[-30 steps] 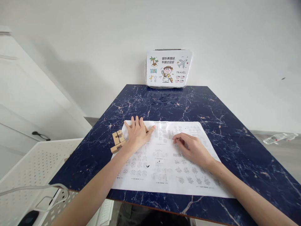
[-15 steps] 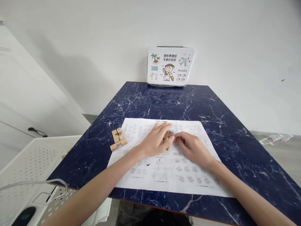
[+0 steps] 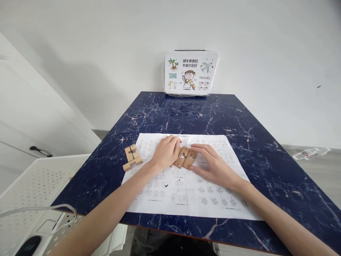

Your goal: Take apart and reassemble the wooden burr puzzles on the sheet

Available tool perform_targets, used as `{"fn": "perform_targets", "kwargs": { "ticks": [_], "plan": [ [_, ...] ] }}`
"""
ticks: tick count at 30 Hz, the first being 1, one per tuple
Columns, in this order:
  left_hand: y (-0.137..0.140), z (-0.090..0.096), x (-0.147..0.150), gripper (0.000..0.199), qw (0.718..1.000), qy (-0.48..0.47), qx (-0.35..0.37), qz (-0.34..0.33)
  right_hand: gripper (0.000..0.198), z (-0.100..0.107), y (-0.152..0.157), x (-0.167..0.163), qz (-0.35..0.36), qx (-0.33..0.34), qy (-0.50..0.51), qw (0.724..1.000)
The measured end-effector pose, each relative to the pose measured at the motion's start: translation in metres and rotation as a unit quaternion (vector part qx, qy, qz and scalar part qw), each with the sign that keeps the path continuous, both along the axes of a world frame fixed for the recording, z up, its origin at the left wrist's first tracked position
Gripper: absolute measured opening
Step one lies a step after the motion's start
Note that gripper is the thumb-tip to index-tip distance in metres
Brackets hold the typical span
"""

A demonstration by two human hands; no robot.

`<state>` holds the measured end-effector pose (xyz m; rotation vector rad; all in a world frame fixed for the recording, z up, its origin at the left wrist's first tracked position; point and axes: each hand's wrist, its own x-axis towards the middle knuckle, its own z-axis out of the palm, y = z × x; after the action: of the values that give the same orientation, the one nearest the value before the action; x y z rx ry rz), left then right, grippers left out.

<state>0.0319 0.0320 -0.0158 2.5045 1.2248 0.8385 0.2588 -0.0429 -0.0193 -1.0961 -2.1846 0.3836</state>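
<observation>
Several notched wooden puzzle pieces (image 3: 183, 159) lie side by side on a printed paper sheet (image 3: 170, 209). My left hand (image 3: 166, 151) is closed over the left end of this row with its fingers bent, hiding part of the pieces. On the other side, my right hand (image 3: 213, 165) has its thumb and index finger at the near and far ends of the rightmost piece, gripping it. A second small group of notched wooden pieces (image 3: 132, 156) sits by the sheet's left edge, touched by neither hand.
The sheet lies on a dark blue marbled table (image 3: 170, 117). A white case with cartoon prints (image 3: 190, 74) stands at the back against the wall. At the left is a white perforated rack (image 3: 32, 185) with a cable and a dark device (image 3: 28, 245). Clear plastic packaging (image 3: 311, 153) lies beyond the right edge.
My left hand has drawn left and curled its fingers, uncovering more of the row. My right thumb and index finger have spread to the ends of the rightmost piece. The view has shifted slightly.
</observation>
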Motion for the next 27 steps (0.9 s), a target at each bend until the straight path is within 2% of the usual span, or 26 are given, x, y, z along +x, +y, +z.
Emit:
{"fn": "perform_targets", "kwargs": {
  "ticks": [4, 7, 12, 15, 22, 27],
  "plan": [
    [0.004, 0.005, -0.005, 0.032, 0.999, -0.013, -0.046, -0.024, 0.059, -0.004, 0.001, 0.002, 0.004, -0.007, -0.013, 1.0],
    [0.009, 0.015, -0.016, 0.033, 0.995, -0.008, -0.087, -0.052, 0.059, -0.007, 0.002, 0.003, 0.0, -0.013, -0.015, 1.0],
    [0.008, 0.038, -0.028, 0.032, 0.989, 0.104, -0.099, -0.033, 0.058, -0.007, 0.002, 0.005, -0.006, -0.016, -0.015, 1.0],
    [0.005, 0.045, -0.029, 0.029, 0.98, 0.161, -0.113, -0.026, 0.052, -0.006, 0.004, 0.006, -0.011, -0.011, -0.019, 1.0],
    [0.004, 0.04, -0.023, 0.048, 0.968, 0.216, -0.121, 0.04, 0.036, -0.003, 0.004, 0.007, -0.01, -0.016, -0.024, 1.0],
    [0.003, 0.035, -0.019, 0.045, 0.969, 0.215, -0.098, 0.073, 0.032, -0.003, 0.004, 0.006, -0.027, -0.033, -0.022, 0.999]
  ]
}}
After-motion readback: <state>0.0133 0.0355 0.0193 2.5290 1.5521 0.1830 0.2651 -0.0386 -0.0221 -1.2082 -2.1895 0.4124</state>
